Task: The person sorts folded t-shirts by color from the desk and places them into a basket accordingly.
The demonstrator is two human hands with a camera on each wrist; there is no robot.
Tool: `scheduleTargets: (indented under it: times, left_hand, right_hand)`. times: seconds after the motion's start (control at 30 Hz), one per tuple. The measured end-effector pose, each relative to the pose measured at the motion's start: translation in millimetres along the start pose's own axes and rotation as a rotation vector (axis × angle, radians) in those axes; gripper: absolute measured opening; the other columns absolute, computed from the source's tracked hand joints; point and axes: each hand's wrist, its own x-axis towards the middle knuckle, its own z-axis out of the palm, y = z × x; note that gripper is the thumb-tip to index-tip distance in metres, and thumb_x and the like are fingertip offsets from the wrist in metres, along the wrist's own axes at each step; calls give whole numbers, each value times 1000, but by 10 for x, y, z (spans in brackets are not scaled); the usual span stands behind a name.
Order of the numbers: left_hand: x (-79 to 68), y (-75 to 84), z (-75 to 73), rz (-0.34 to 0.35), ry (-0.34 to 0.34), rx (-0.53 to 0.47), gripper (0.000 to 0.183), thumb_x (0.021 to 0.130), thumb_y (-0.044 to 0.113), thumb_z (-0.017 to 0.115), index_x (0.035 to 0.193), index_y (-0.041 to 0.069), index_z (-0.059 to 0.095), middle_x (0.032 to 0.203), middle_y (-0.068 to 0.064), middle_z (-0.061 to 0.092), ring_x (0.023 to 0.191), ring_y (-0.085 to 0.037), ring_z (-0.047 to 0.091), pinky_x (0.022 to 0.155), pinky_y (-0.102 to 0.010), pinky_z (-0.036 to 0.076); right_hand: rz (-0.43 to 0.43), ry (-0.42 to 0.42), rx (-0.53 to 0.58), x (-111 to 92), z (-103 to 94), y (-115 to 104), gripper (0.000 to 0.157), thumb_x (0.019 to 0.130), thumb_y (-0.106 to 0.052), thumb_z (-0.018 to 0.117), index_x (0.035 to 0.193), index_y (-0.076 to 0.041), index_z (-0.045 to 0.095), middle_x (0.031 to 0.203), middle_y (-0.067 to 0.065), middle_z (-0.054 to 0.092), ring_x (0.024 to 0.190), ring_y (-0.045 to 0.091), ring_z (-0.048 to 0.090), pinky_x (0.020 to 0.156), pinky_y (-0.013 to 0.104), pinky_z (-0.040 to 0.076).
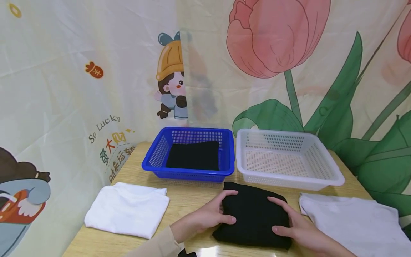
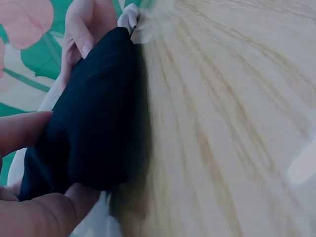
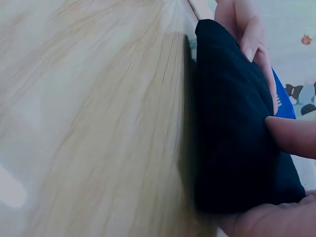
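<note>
A folded black garment (image 1: 253,217) is held between both hands at the front middle of the table, close over the wood. My left hand (image 1: 210,213) grips its left edge, thumb and index finger on top and the other fingers tucked at the side. On the opposite edge, my right hand (image 1: 300,228) grips it in the same way. Seen from the left wrist, the garment (image 2: 94,113) is a thick, soft bundle with the thumb pressed along it. The right wrist view shows the bundle (image 3: 232,123) with fingers reaching beneath its near end.
Behind the hands stand a blue basket (image 1: 192,175) with folded black cloth (image 1: 194,156) inside and a white basket (image 1: 289,181). A folded white shirt (image 1: 128,208) lies at the left, and another white garment (image 1: 356,223) at the right. Printed curtains (image 1: 135,71) close off the back.
</note>
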Motion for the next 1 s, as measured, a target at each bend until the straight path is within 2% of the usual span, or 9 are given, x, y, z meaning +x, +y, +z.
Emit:
scheduleTargets:
  times: [0.13,0.3,0.4,0.43,0.53,0.6,0.67,0.8,1.0]
  left_hand:
    - [-75,92,-76,13,23,-11,80,93,-8,74,157,29,44,139,-17,58,118,-31,68,95,-42,59]
    - [-232,293,-203,20,33,55,76,96,1,75,157,33,43,139,-18,54,112,-30,70,92,-42,60]
    - [-339,422,-269,27,49,105,76,97,4,77,158,33,43,138,-18,54,105,-27,70,89,-38,60]
    - [-374,464,-289,27,53,113,76,97,5,77,159,32,43,138,-18,55,103,-26,70,89,-36,60]
    - [-487,590,-348,25,51,130,76,97,8,78,160,32,42,139,-19,51,97,-23,68,90,-34,58]
    - [-555,670,-393,31,46,134,77,97,10,78,161,31,41,140,-19,48,94,-21,65,92,-34,57]
    - [-614,754,-448,47,45,150,77,98,12,78,161,31,40,140,-19,47,93,-20,62,94,-33,56]
    - [-688,908,-581,105,58,151,78,99,10,76,163,29,36,144,-20,51,109,-23,66,98,-36,58]
    - [-710,1103,-826,161,113,132,78,103,6,70,165,31,31,155,-21,46,129,-33,64,98,-47,60]
  right_hand:
    - [-25,12,39,30,73,-101,89,100,-24,76,169,-26,21,176,18,7,158,45,7,118,56,34]
    - [-54,26,108,55,170,-296,87,99,-23,77,167,-29,25,177,11,5,160,42,-6,122,74,10]
    - [-82,26,117,56,231,-434,85,99,-22,78,166,-31,27,177,9,3,160,41,-11,121,77,-1]
    - [-89,25,116,54,252,-476,84,99,-22,78,166,-31,28,177,8,4,161,40,-9,122,76,2]
    - [-116,4,140,50,297,-601,83,100,-21,76,166,-31,27,176,8,6,161,39,2,129,48,23]
    - [-128,-4,149,47,320,-690,83,100,-21,76,167,-31,26,176,9,8,160,40,13,119,28,37]
    - [-153,-12,164,55,350,-777,84,101,-21,75,167,-30,24,175,13,14,156,39,27,103,16,46]
    - [-238,-39,217,140,419,-968,84,103,-16,72,168,-25,20,171,22,26,148,39,45,103,26,54]
    - [-343,2,210,462,483,-1238,82,102,-13,72,167,-24,23,165,21,37,142,37,53,101,32,57]
